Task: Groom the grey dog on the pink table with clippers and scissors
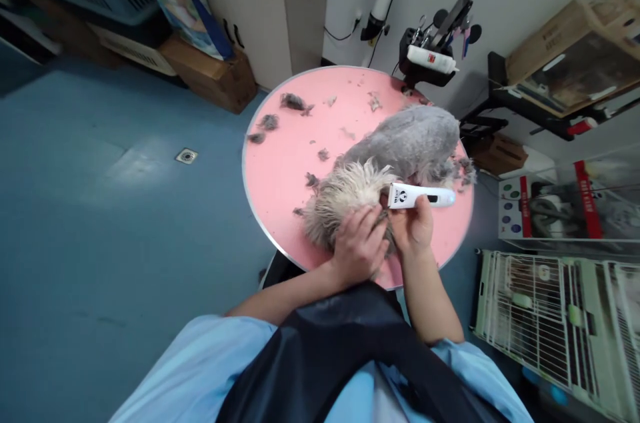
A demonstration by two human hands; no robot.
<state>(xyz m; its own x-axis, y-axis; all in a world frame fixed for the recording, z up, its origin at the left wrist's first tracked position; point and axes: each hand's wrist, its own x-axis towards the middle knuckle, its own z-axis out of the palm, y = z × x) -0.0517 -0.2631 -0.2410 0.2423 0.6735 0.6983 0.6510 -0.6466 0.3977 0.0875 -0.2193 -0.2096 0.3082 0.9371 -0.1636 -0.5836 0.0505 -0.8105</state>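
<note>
A dog (407,143) with a closely clipped grey body lies or stands on a round pink table (285,189); I cannot tell which. Its head (345,196) is still covered in long, pale, shaggy fur and points toward the near left. My left hand (361,241) is closed on the near side of the head, fingers bent into the fur. In my right hand (414,226) is a white pet hair clipper (417,197), its blade end beside the head close to my left fingertips. What lies under my left fingers is hidden.
Tufts of cut grey fur (293,101) lie scattered over the table. At its far edge, a black tool holder (430,73) carries scissors and a white bottle (432,59). A wire cage (535,313) stands at right, a cardboard box (210,73) at far left.
</note>
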